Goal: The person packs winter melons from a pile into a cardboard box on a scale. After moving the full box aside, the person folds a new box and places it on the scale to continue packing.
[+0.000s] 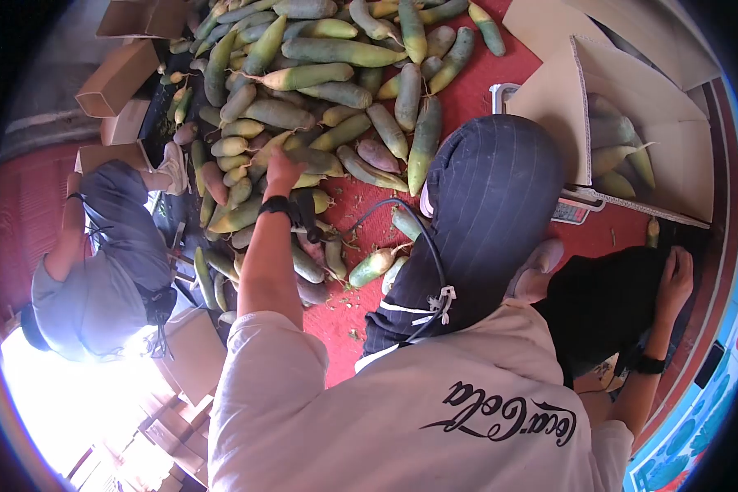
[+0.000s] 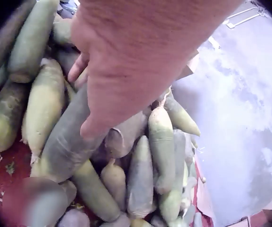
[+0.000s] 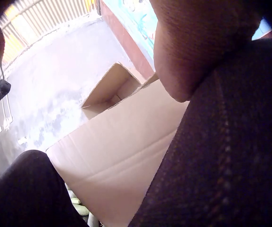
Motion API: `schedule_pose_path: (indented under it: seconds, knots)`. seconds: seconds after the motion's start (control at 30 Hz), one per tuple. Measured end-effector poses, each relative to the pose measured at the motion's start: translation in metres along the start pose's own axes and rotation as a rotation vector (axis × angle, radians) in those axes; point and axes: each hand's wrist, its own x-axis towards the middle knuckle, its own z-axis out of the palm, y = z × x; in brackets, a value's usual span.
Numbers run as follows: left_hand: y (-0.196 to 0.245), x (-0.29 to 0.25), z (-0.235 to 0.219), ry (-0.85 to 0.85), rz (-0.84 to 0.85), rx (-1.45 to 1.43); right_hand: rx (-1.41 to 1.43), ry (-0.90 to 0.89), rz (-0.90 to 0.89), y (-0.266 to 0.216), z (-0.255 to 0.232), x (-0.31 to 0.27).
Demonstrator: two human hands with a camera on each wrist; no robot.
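Note:
My left hand (image 1: 284, 170) reaches into a large heap of green radishes. In the left wrist view, the thumb and fingers of that hand (image 2: 126, 66) are around a thick grey-green radish (image 2: 67, 142), with the palm hiding its upper part. Other radishes, such as a pale one with a thin root (image 2: 160, 146), lie close beside it. At the far right of the head view, my right hand (image 1: 676, 279) rests on my dark-trousered knee (image 1: 607, 287), holding nothing. The right wrist view shows part of this hand (image 3: 188, 61) against the trouser cloth.
An open cardboard box (image 1: 672, 184) with several radishes inside stands on a scale (image 1: 570, 211) at the right. Loose radishes (image 1: 375, 266) lie near my legs on the red floor (image 1: 484, 78). Another person (image 1: 98, 287) sits at the left, near more cardboard boxes (image 1: 119, 80).

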Motion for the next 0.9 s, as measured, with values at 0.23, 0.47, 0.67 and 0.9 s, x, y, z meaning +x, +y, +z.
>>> schedule_pose_path:
  seconds: [0.23,0.47,0.67,0.9]
  knots:
    - [0.036,-0.068,-0.015,0.076,0.049,-0.039,0.019,0.060,0.023,0.004,0.003,-0.004]
    - [0.042,-0.092,-0.030,0.169,0.038,-0.391,0.107,0.123,0.071,-0.017,-0.011,-0.008]
    - [0.111,-0.125,-0.148,0.264,0.235,-1.039,0.144,0.170,0.078,-0.012,-0.011,-0.012]
    - [0.230,-0.202,-0.275,0.402,0.691,-1.106,0.166,0.260,0.074,-0.011,-0.008,-0.016]
